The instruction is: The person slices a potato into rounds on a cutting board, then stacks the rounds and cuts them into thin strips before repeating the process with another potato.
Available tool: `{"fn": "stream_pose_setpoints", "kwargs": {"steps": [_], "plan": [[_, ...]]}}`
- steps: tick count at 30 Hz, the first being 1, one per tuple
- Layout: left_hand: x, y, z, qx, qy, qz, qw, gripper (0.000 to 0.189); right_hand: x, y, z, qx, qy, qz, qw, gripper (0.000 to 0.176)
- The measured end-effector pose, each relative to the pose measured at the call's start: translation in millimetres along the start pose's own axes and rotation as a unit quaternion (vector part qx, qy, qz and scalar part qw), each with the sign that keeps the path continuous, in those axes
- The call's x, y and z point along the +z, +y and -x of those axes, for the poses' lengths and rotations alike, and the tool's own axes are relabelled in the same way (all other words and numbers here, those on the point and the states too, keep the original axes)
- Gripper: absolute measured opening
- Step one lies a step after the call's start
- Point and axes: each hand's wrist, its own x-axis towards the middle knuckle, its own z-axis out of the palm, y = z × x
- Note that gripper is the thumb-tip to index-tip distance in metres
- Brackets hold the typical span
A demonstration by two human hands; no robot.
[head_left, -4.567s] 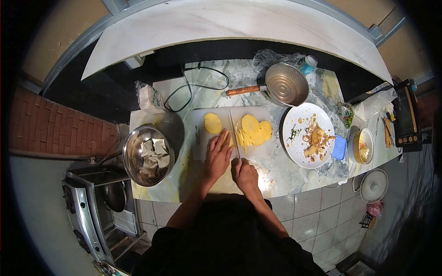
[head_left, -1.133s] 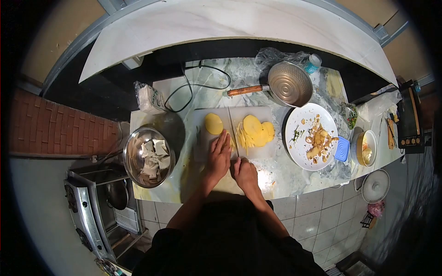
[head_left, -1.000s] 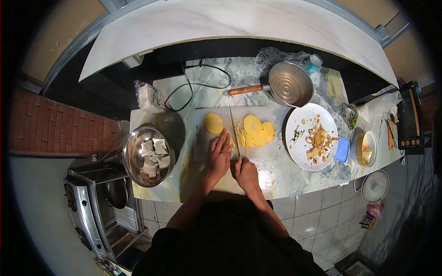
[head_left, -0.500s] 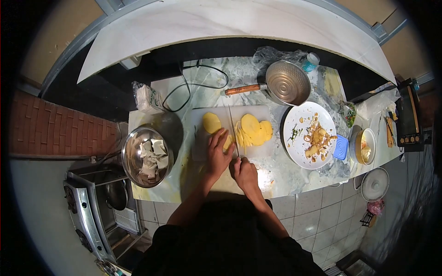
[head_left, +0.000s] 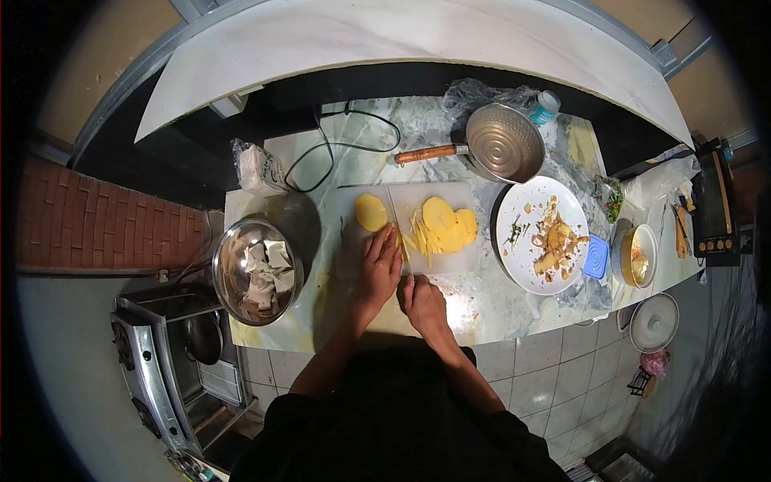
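Left hand (head_left: 379, 269) lay open, flat on cutting board (head_left: 470, 259) | right hand (head_left: 423, 305) gripped knife (head_left: 396, 217) | blade ran near-to-far across board, beside left fingertips (head_left: 391, 234).

A thin knife (head_left: 399, 239) stands edge-down on a pale cutting board (head_left: 405, 195). Its blade points away from the person, and the right hand (head_left: 423, 301) is closed around its handle. The left hand (head_left: 379, 269) lies flat just left of the blade, its fingers (head_left: 387, 243) covering a yellow potato piece that is mostly hidden. Right of the blade lie thin yellow strips (head_left: 418, 238). They touch a fanned pile of round slices (head_left: 448, 225). One oval slice (head_left: 371, 212) lies flat and alone near the board's far left.
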Motion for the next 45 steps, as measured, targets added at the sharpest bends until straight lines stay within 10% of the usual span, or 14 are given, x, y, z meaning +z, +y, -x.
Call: {"fn": "stream_pose_setpoints", "kwargs": {"steps": [45], "plan": [[-1.3,-0.9,2.1,0.013,-0.002,-0.005,1.0,0.038,-2.3,10.1,-4.5,0.02,0.017,0.057,0.998,0.036]]}}
